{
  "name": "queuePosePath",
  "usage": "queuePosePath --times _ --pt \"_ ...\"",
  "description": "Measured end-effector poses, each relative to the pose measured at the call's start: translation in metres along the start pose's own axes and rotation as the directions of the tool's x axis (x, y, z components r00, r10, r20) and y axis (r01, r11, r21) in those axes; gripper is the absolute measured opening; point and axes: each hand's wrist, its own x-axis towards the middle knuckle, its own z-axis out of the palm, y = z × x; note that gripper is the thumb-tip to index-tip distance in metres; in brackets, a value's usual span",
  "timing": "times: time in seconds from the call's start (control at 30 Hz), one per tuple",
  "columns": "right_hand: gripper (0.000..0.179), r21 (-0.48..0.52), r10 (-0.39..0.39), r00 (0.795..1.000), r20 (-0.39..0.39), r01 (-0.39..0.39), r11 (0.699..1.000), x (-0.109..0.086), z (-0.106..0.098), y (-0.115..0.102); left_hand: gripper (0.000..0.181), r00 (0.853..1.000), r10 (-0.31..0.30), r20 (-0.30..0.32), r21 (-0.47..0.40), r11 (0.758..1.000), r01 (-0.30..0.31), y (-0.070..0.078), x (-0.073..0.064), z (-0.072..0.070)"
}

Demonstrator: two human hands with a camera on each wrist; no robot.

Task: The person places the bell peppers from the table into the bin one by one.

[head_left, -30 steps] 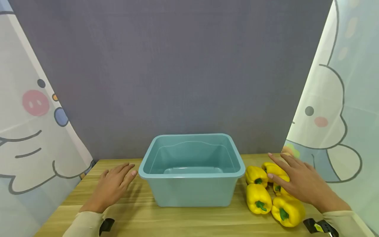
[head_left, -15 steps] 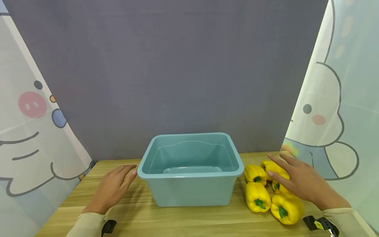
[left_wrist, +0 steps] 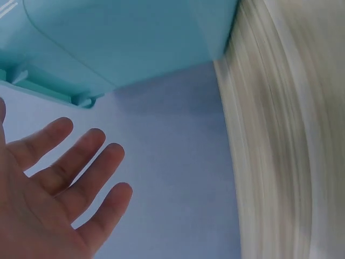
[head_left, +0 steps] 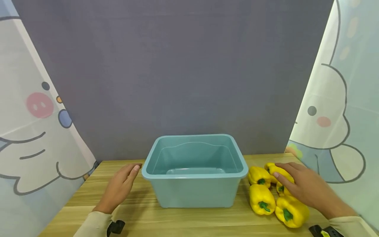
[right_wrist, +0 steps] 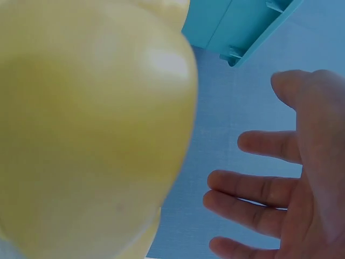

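A teal plastic tub (head_left: 195,192) stands upright in the middle of the table, with nothing inside. To its left hovers my left hand (head_left: 119,186), fingers extended and holding nothing; in the left wrist view its spread fingers (left_wrist: 94,172) are below the tub's rim (left_wrist: 54,97). Several yellow bell peppers (head_left: 262,199) with green stems lie in a cluster to the right of the tub. Over the far right ones is my right hand (head_left: 309,186), its palm partly hiding them. The right wrist view shows a pepper (right_wrist: 97,124) up close, apart from the loosely extended fingers (right_wrist: 253,189).
The wooden table (head_left: 189,223) ends at a grey cloth backdrop (head_left: 177,72) just behind the tub. Cartoon-printed curtains hang at both sides, the left curtain (head_left: 35,141) and the right curtain (head_left: 328,128).
My left hand has turned more on edge and come nearer the tub's left rim. My right hand has dropped lower over the peppers. The tub and peppers stay put; the head view shifts slightly.
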Motion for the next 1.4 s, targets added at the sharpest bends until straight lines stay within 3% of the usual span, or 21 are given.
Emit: queuePosePath --times 0.37,0.67,0.83,1.23,1.4 --pt "0.047 0.023 0.024 1.0 0.013 -0.024 0.999 0.001 0.001 0.003 0.045 0.999 0.007 -0.034 -0.155 0.988 -0.012 0.008 0.003 0.003" --pt "0.043 0.041 0.012 0.999 0.039 -0.014 0.999 0.005 0.004 0.007 0.042 0.998 0.038 -0.052 -0.356 0.933 -0.054 0.015 0.001 0.004" --pt "0.042 0.053 0.025 0.998 0.062 -0.028 0.998 0.004 0.006 0.011 0.042 0.998 0.05 -0.024 -0.442 0.895 -0.055 0.02 0.002 0.009" --pt "0.041 0.078 0.045 0.996 0.08 -0.051 0.996 0.003 0.007 0.016 0.043 1.0 0.02 0.015 -0.388 0.921 -0.012 0.026 -0.003 0.015" --pt "0.037 0.134 0.077 0.996 0.042 -0.082 0.988 -0.009 0.009 0.022 0.04 0.999 0.042 -0.006 -0.37 0.928 -0.041 0.03 0.0 0.023"
